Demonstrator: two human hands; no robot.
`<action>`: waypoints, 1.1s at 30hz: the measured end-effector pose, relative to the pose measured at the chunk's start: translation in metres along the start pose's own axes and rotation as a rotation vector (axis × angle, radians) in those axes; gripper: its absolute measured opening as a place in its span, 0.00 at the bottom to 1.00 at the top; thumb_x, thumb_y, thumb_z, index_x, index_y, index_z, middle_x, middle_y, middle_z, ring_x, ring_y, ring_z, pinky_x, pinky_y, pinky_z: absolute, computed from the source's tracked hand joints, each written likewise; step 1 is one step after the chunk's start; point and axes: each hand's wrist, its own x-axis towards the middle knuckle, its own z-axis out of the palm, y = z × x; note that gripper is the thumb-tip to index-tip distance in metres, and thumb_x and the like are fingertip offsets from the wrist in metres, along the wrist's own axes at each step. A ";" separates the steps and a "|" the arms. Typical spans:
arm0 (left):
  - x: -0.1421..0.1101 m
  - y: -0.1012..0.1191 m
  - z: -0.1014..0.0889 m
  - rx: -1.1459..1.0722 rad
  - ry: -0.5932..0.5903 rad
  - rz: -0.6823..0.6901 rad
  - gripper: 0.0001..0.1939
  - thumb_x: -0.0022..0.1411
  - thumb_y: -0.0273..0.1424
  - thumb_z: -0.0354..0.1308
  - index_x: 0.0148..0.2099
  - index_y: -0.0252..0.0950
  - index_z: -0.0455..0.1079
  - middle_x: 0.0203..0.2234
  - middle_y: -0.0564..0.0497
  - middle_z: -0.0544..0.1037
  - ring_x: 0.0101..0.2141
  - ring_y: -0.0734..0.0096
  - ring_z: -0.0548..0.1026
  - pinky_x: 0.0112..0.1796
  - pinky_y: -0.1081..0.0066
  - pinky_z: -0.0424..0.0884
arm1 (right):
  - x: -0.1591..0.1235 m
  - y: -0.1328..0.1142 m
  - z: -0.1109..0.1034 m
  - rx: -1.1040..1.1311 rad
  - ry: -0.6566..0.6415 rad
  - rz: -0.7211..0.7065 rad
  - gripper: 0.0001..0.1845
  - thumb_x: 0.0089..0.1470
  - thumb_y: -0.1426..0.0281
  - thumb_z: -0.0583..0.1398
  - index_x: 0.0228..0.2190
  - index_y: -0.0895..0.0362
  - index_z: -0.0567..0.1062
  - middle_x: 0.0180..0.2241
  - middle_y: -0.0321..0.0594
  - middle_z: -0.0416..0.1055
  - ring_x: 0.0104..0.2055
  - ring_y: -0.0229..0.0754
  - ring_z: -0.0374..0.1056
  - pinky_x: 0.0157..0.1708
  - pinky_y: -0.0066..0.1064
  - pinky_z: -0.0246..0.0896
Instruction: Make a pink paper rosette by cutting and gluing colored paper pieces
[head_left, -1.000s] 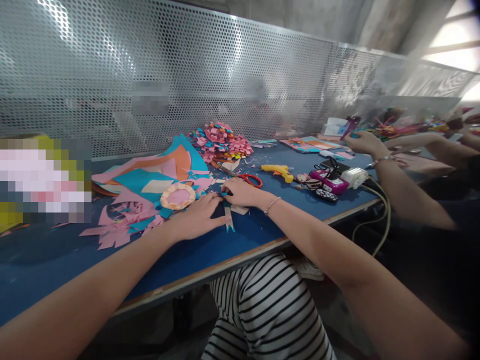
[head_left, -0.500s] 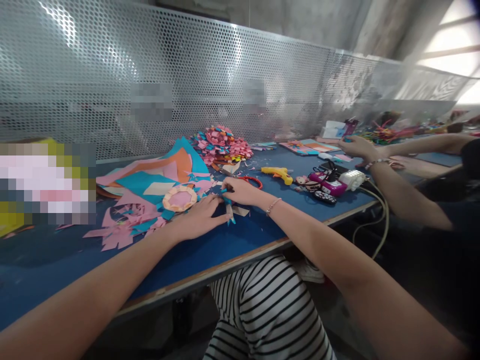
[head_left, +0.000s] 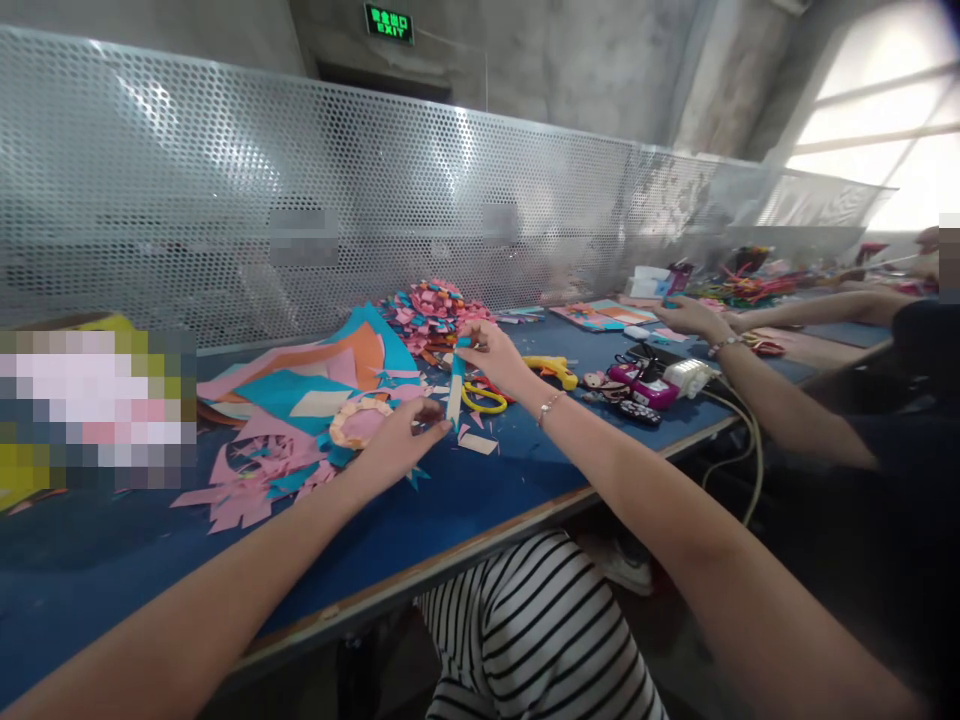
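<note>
Between my hands a narrow blue and cream strip (head_left: 454, 388) stands nearly upright above the blue table. My right hand (head_left: 496, 358) pinches its upper end, thumb against fingers. At the strip's lower end, the thumb and fingers of my left hand (head_left: 405, 436) are closed on it. Close by my left hand lies a round pink piece with a cream pleated border (head_left: 361, 424). Yellow-handled scissors (head_left: 484, 398) rest below my right hand, their blades hidden. A small cream rectangle (head_left: 478, 443) lies on the table to the right of the strip.
Coloured sheets (head_left: 300, 372) and pink scraps (head_left: 251, 480) spread at left. Behind is a heap of folded pieces (head_left: 435, 308). A yellow glue gun (head_left: 551, 371) and a purple device with cables (head_left: 637, 385) sit at right, near a co-worker's hands (head_left: 697, 318). Perforated metal panels (head_left: 375, 190) line the back.
My right hand has lifted and drawn the strip upright. My left hand has gone from lying flat to pinching its lower end. The yellow scissor handles show now. The view has tilted up.
</note>
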 end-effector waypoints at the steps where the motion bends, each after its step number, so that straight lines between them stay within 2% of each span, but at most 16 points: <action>1: 0.000 0.000 0.000 -0.008 0.011 0.010 0.14 0.49 0.43 0.54 0.33 0.38 0.66 0.33 0.48 0.75 0.36 0.63 0.73 0.38 0.63 0.68 | 0.005 -0.003 -0.001 0.008 0.009 0.007 0.11 0.45 0.73 0.57 0.33 0.56 0.61 0.31 0.34 0.63 0.32 0.33 0.63 0.35 0.29 0.64; 6: 0.002 -0.004 -0.003 -0.067 -0.002 -0.007 0.11 0.47 0.41 0.56 0.29 0.38 0.67 0.27 0.49 0.75 0.32 0.64 0.73 0.34 0.66 0.68 | 0.024 -0.013 0.005 0.025 0.011 -0.039 0.11 0.47 0.71 0.57 0.34 0.56 0.61 0.30 0.33 0.62 0.31 0.32 0.63 0.34 0.29 0.64; 11: 0.009 -0.016 -0.008 -0.127 0.020 -0.117 0.13 0.45 0.41 0.57 0.21 0.38 0.61 0.18 0.53 0.71 0.24 0.66 0.72 0.26 0.69 0.68 | 0.022 -0.001 0.021 0.079 0.080 -0.043 0.11 0.47 0.71 0.57 0.35 0.56 0.61 0.29 0.32 0.62 0.29 0.32 0.63 0.35 0.29 0.63; 14: 0.011 -0.016 -0.010 -0.192 0.006 -0.187 0.11 0.45 0.40 0.57 0.23 0.38 0.62 0.17 0.54 0.70 0.22 0.69 0.71 0.23 0.71 0.67 | 0.015 0.010 0.019 0.098 0.074 -0.003 0.13 0.46 0.71 0.58 0.35 0.56 0.61 0.28 0.31 0.62 0.27 0.31 0.61 0.33 0.29 0.63; 18: 0.011 -0.011 -0.012 -0.243 0.022 -0.184 0.11 0.48 0.39 0.54 0.23 0.37 0.63 0.18 0.54 0.69 0.21 0.72 0.70 0.25 0.70 0.68 | 0.008 0.014 0.009 0.109 0.070 0.021 0.14 0.46 0.70 0.58 0.36 0.56 0.61 0.28 0.32 0.62 0.28 0.32 0.62 0.33 0.28 0.63; 22: 0.011 -0.008 -0.014 -0.294 0.103 -0.117 0.14 0.47 0.42 0.55 0.29 0.36 0.67 0.23 0.52 0.72 0.27 0.70 0.72 0.31 0.68 0.69 | 0.006 0.007 0.008 0.074 -0.011 0.008 0.16 0.46 0.70 0.58 0.38 0.56 0.61 0.27 0.31 0.61 0.27 0.32 0.61 0.33 0.29 0.62; 24: 0.010 -0.005 -0.015 -0.297 0.131 -0.107 0.16 0.46 0.43 0.57 0.32 0.36 0.68 0.24 0.52 0.73 0.28 0.69 0.72 0.30 0.69 0.68 | 0.004 0.003 0.011 0.034 -0.064 -0.016 0.17 0.47 0.70 0.58 0.40 0.56 0.61 0.27 0.31 0.61 0.27 0.33 0.61 0.32 0.29 0.62; 30: 0.002 0.009 -0.014 -0.328 0.064 -0.101 0.15 0.42 0.43 0.61 0.26 0.36 0.66 0.15 0.57 0.67 0.17 0.76 0.64 0.21 0.74 0.62 | 0.000 -0.005 0.018 -0.059 -0.147 -0.088 0.18 0.49 0.71 0.56 0.43 0.56 0.59 0.30 0.35 0.65 0.33 0.35 0.65 0.36 0.29 0.62; 33: 0.001 0.010 -0.012 -0.398 0.057 -0.134 0.16 0.40 0.42 0.63 0.25 0.36 0.65 0.14 0.57 0.67 0.17 0.77 0.64 0.20 0.74 0.63 | 0.001 -0.006 0.011 -0.120 -0.141 -0.086 0.21 0.51 0.70 0.55 0.47 0.56 0.57 0.35 0.38 0.68 0.36 0.35 0.66 0.38 0.30 0.62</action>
